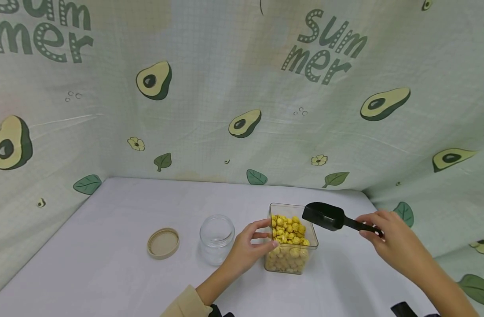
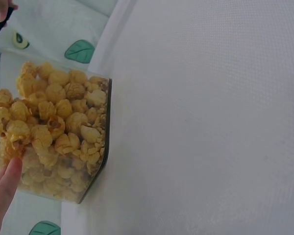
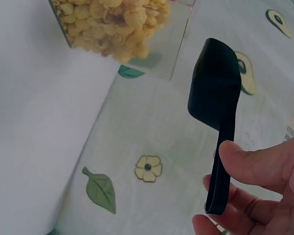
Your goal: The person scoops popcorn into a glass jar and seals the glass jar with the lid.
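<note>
A clear square container (image 1: pixel 312 240) stands on the table, partly filled with yellow popcorn (image 1: pixel 290 230). My left hand (image 1: pixel 246 247) holds it from the left, thumb at the front and fingers along the left side. In the left wrist view a fingertip (image 2: pixel 12 171) shows close against the container wall. My right hand (image 1: pixel 394 237) grips a black scoop (image 1: pixel 324 215) by its handle, thumb on top. The scoop's bowl hangs over the container's right rear rim, its underside facing up. In the right wrist view the scoop (image 3: pixel 215 83) appears apart from the popcorn.
Left of the container stands a clear round jar (image 1: pixel 217 235) without a lid, partly beside my left forearm. Farther left a round beige lid (image 1: pixel 163 243) lies on the white table (image 1: pixel 107 264). A curtain (image 1: pixel 202 88) printed with avocados encloses the back and sides.
</note>
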`<action>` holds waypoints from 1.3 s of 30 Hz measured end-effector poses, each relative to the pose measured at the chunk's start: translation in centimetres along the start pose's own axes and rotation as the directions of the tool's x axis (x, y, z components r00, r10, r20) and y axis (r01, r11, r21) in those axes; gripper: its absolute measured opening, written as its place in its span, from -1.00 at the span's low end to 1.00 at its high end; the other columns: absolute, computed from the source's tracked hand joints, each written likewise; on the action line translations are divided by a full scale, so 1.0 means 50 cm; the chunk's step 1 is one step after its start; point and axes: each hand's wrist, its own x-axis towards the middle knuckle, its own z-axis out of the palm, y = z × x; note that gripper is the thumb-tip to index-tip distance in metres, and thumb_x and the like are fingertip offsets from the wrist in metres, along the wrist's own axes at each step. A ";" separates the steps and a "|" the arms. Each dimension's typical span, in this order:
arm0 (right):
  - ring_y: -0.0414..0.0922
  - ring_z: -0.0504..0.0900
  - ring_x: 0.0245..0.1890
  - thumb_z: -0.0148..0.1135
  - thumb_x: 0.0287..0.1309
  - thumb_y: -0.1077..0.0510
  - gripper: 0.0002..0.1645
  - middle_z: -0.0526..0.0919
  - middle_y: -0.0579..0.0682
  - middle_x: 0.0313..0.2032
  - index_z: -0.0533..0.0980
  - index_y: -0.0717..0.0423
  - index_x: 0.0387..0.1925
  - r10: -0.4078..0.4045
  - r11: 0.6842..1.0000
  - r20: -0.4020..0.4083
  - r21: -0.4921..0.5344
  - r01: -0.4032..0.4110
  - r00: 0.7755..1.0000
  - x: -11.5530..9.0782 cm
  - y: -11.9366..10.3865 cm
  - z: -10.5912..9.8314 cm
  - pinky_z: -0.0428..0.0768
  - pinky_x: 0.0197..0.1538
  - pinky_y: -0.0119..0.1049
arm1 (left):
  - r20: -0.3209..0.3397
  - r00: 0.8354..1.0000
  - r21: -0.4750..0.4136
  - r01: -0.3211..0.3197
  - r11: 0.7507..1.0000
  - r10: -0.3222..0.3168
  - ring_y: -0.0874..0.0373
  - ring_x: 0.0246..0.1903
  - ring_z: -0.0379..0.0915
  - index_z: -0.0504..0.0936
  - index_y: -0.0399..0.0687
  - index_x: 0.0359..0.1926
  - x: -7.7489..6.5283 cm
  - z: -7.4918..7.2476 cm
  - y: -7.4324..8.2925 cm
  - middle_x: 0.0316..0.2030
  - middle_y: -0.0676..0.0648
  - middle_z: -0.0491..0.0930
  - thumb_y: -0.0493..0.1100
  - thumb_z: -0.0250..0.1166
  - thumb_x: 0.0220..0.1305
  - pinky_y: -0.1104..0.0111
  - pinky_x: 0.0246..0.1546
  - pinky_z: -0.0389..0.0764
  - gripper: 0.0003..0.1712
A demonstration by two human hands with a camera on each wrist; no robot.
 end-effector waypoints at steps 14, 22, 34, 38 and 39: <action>-0.07 0.36 -0.35 0.41 -0.19 0.35 -0.76 0.44 -0.12 -0.46 0.60 0.08 -0.38 -0.084 0.981 0.143 -0.163 0.107 0.986 0.057 -0.062 -0.018 0.39 -0.42 -0.26 | 0.000 1.000 0.021 -0.001 1.000 0.001 0.05 0.06 0.44 0.39 0.08 0.22 0.008 0.000 -0.006 0.20 0.03 0.41 0.01 0.29 0.16 0.41 -0.16 0.62 -0.40; -0.07 0.34 -0.37 0.42 -0.21 0.36 -0.75 0.45 -0.07 -0.45 0.61 0.09 -0.38 -0.160 0.957 0.197 -0.207 0.201 0.967 0.089 -0.088 -0.017 0.45 -0.41 -0.25 | -0.001 1.000 0.022 -0.001 1.000 0.001 0.04 0.05 0.45 0.39 0.06 0.23 0.011 0.000 -0.003 0.19 0.03 0.42 0.01 0.29 0.16 0.43 -0.17 0.62 -0.39; -0.06 0.35 -0.38 0.41 -0.21 0.34 -0.76 0.38 -0.10 -0.48 0.58 0.03 -0.44 -0.238 0.925 0.232 -0.242 0.293 0.943 0.106 -0.098 -0.008 0.42 -0.33 -0.23 | -0.011 1.000 0.008 0.012 1.000 -0.012 0.04 0.04 0.45 0.41 0.02 0.21 0.010 0.003 0.002 0.17 0.00 0.43 -0.01 0.30 0.15 0.40 -0.18 0.63 -0.41; -0.05 0.36 -0.38 0.39 -0.20 0.36 -0.76 0.40 -0.08 -0.46 0.58 0.04 -0.43 -0.252 0.914 0.255 -0.255 0.316 0.934 0.111 -0.103 -0.006 0.44 -0.32 -0.23 | -0.011 1.000 -0.002 0.016 1.000 -0.016 0.03 0.04 0.45 0.41 0.01 0.21 0.010 0.005 0.005 0.17 -0.01 0.44 -0.02 0.30 0.15 0.37 -0.17 0.63 -0.41; -0.05 0.35 -0.38 0.38 -0.20 0.36 -0.76 0.40 -0.08 -0.46 0.57 0.04 -0.43 -0.252 0.913 0.260 -0.257 0.318 0.932 0.113 -0.105 -0.006 0.43 -0.34 -0.24 | -0.010 1.000 -0.003 0.015 1.000 -0.015 0.03 0.05 0.45 0.41 0.01 0.21 0.010 0.005 0.004 0.17 -0.02 0.44 -0.02 0.29 0.16 0.36 -0.17 0.63 -0.42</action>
